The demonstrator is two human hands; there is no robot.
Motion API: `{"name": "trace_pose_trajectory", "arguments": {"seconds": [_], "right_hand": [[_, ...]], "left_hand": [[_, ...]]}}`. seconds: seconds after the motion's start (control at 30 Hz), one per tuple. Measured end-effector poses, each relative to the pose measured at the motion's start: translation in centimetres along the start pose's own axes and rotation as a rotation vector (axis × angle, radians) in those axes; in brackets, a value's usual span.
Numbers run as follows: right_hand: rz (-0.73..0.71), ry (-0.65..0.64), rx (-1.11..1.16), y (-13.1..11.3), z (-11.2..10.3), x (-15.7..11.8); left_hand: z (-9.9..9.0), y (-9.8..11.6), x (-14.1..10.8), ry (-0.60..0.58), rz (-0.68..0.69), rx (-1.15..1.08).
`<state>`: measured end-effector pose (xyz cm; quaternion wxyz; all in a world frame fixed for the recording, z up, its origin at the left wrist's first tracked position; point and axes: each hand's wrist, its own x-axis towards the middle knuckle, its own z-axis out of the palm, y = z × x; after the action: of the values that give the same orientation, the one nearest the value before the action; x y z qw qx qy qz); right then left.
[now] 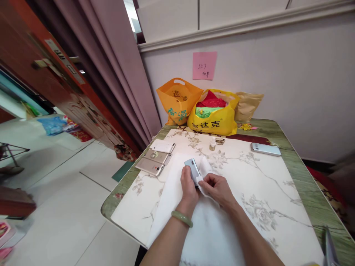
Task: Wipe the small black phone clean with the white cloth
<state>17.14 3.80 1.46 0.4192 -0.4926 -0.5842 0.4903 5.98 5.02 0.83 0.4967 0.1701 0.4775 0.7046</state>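
My left hand (189,184) is wrapped round a small light-blue phone (192,165), held tilted above the table with its far end showing. A white cloth (204,168) is pinched in my right hand (217,187), which presses it against the phone's right side. Part of the phone is hidden by my fingers and the cloth. Beneath my arms lies a white sheet (169,199). Three phones rest to the left: a white phone (162,145), a gold phone with a round picture (158,157) and a plain gold phone (148,167).
At the back stand an orange bag (177,99), a yellow bag (213,123) holding red and green items, and a brown paper bag (248,105). A silver keypad phone (265,149) lies right. A small bottle (212,145) stands mid-table. A blade-like object (330,244) is near the right corner.
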Motion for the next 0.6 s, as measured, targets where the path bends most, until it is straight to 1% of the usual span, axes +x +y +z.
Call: {"name": "trace_pose_trajectory", "arguments": {"seconds": [0.17, 0.37, 0.43, 0.5, 0.6], "right_hand": [[-0.020, 0.143, 0.063, -0.1, 0.2, 0.2], [0.023, 0.315, 0.252, -0.4, -0.3, 0.7], [0.028, 0.359, 0.275, -0.3, -0.6, 0.9], [0.013, 0.366, 0.272, -0.2, -0.7, 0.9], [-0.029, 0.284, 0.268, -0.1, -0.9, 1.0]], "left_hand": [[0.4, 0.4, -0.4, -0.142, -0.012, 0.085], [0.3, 0.6, -1.0, -0.366, -0.031, 0.271], [0.2, 0.8, -1.0, -0.417, -0.032, 0.322], [0.2, 0.9, -1.0, -0.445, -0.026, 0.358], [0.2, 1.1, -1.0, -0.477, -0.021, 0.396]]}}
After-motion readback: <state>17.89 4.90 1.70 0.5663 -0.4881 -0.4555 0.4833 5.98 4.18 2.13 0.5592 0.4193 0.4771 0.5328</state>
